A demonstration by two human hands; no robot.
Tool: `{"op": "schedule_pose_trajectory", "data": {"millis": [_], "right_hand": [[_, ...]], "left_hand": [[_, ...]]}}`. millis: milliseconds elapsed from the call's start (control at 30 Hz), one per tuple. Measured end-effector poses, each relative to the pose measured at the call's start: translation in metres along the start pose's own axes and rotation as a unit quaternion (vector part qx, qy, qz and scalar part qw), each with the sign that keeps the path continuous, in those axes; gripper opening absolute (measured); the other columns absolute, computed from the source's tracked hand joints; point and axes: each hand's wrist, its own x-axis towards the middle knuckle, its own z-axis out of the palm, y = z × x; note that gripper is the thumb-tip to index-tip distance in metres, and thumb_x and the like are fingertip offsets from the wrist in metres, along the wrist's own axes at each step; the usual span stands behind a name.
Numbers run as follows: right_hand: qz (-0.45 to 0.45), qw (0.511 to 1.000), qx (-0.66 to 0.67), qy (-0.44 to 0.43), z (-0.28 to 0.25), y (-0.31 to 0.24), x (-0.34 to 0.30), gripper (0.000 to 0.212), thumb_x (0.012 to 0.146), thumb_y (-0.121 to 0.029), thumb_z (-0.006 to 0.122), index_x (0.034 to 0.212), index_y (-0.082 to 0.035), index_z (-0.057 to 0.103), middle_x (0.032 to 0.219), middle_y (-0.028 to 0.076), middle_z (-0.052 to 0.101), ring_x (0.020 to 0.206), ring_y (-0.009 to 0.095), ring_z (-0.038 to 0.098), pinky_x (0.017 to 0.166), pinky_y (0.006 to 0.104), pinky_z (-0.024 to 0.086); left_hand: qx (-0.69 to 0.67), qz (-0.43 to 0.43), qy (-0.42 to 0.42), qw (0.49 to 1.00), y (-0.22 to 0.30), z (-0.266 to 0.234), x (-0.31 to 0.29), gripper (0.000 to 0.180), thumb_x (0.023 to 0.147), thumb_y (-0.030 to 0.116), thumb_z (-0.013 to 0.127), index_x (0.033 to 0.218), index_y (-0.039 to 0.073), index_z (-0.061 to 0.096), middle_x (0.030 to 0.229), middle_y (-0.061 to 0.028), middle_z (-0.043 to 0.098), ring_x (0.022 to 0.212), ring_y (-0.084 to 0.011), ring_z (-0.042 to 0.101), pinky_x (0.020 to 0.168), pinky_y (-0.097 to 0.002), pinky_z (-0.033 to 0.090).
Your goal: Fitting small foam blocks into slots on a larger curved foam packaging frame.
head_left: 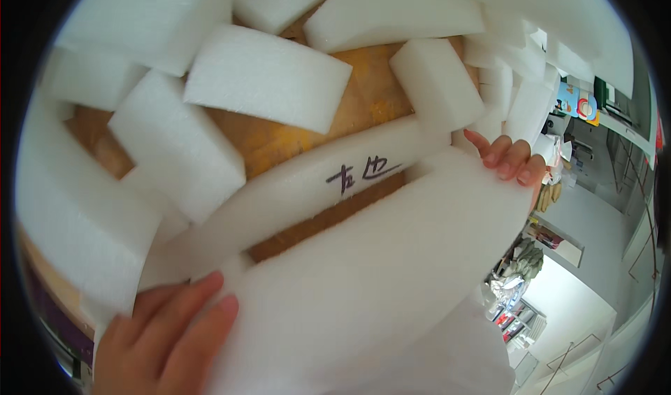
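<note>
A long white foam slab spans the front, held between my two hands. At its near left end, my left hand presses with bent fingers; the thumb is not seen. Over the slab's far right corner curl the fingers of my right hand, with most of the palm hidden behind it. Just beyond lies a long foam strip with dark handwritten marks on its side. A narrow gap separates the middle of the strip from the slab.
On the brown wooden tabletop lie several white foam pieces, among them a rectangular block, a tilted block and an upright-looking block. Larger foam stands at the left. Shelves and a room show at the right.
</note>
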Motion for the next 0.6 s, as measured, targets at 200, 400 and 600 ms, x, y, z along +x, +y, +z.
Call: {"op": "schedule_pose_trajectory", "data": {"millis": [200,400,600], "right_hand": [[0.090,0.994,-0.057,-0.034,0.002,-0.032,0.009,0.045,0.080,-0.016,0.073,0.121,-0.005,0.058,0.112,0.012,0.065,0.106,0.026,0.060,0.100,0.0442,0.045],[0.211,0.960,-0.116,0.144,0.009,-0.065,0.006,0.060,0.088,-0.046,0.061,0.130,-0.003,0.057,0.123,0.013,0.063,0.111,0.025,0.058,0.100,0.0350,0.043],[0.332,0.884,-0.273,0.185,0.035,-0.067,0.021,0.075,0.092,-0.068,0.043,0.127,-0.004,0.060,0.128,0.016,0.059,0.112,0.029,0.058,0.097,0.0366,0.046]], "left_hand": [[0.138,-0.054,0.150,0.978,0.025,-0.006,-0.062,0.056,0.094,0.039,0.061,0.127,-0.005,0.054,0.126,-0.0199,0.058,0.111,-0.0352,0.058,0.096,-0.0384,0.048],[0.269,-0.001,0.258,0.928,0.039,-0.011,-0.112,0.050,0.093,0.035,0.063,0.122,-0.006,0.059,0.119,-0.0192,0.063,0.107,-0.0333,0.061,0.094,-0.0364,0.048],[-0.170,-0.260,0.482,0.819,-0.049,0.009,-0.174,0.053,0.098,0.042,0.055,0.119,-0.006,0.060,0.111,-0.0167,0.065,0.097,-0.0209,0.062,0.087,-0.0313,0.051]]}}
